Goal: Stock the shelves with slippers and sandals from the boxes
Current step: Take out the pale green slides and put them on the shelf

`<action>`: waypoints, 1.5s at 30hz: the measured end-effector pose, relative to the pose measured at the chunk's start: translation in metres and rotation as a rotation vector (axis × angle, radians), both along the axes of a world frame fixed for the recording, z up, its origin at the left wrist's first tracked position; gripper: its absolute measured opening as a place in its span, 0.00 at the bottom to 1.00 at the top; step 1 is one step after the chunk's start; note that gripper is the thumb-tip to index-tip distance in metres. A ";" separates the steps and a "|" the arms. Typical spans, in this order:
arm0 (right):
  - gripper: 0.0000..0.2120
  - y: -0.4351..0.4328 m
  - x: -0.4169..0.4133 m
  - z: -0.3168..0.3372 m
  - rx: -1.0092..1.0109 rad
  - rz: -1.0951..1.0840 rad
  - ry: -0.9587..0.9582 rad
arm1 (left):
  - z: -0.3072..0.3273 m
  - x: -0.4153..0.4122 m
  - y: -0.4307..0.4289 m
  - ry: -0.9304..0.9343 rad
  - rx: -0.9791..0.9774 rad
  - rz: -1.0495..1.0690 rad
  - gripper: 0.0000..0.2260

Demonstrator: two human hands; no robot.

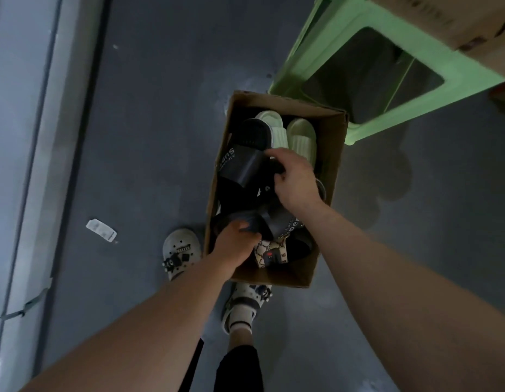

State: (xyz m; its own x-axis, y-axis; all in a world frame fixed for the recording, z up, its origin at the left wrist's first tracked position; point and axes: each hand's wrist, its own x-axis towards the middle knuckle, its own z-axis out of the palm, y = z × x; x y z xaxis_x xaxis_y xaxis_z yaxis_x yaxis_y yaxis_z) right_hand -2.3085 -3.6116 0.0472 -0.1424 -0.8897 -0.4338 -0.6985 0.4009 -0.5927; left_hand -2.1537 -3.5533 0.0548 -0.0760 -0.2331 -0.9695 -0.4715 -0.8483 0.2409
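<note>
L forearm (138, 329) & R forearm (387, 264) fill the near view, both reaching down into the cardboard box (334, 154) on the floor (160, 137), which stands just beside a green stool (367, 26). L hand (234, 244) has its fingers curled on a dark grey slipper (247, 217) at the box's near end. R hand (295, 179) pinches the black slide (242, 162) at its strap edge; exact contact is partly hidden. Pale green slippers (300, 137) sit at the far end, a patterned sandal (269, 251) near the L wrist. No shelf in view. Risks, as I judge them: the stock is piled & overlapping, so lifting both at once could drag neighbours out onto the floor; the two items prob aren't a pair, so mismatched stocking is possible; the edge pinch on the slide looks weak & could slip; the box is touching the person's clogs (180, 253), so a step could kick it.
</note>
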 end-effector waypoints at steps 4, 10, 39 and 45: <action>0.32 -0.020 0.012 -0.017 0.034 0.307 0.101 | 0.000 -0.017 -0.001 0.088 0.089 0.148 0.11; 0.38 -0.029 -0.001 -0.029 0.171 0.533 0.352 | 0.004 -0.029 -0.008 0.214 0.187 0.309 0.14; 0.11 0.101 0.011 0.013 0.675 -0.132 0.145 | 0.016 0.004 0.037 0.136 0.065 0.122 0.33; 0.11 0.078 0.006 0.021 0.196 -0.356 0.193 | 0.008 0.002 0.028 0.140 0.110 0.104 0.16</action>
State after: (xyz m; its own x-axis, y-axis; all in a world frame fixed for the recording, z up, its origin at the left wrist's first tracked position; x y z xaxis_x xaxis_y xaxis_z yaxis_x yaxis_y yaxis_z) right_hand -2.3029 -3.5335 0.0684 -0.5193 -0.6745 -0.5249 -0.5873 0.7278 -0.3542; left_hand -2.1519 -3.5249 0.0627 -0.1927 -0.1397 -0.9713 -0.3481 -0.9157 0.2007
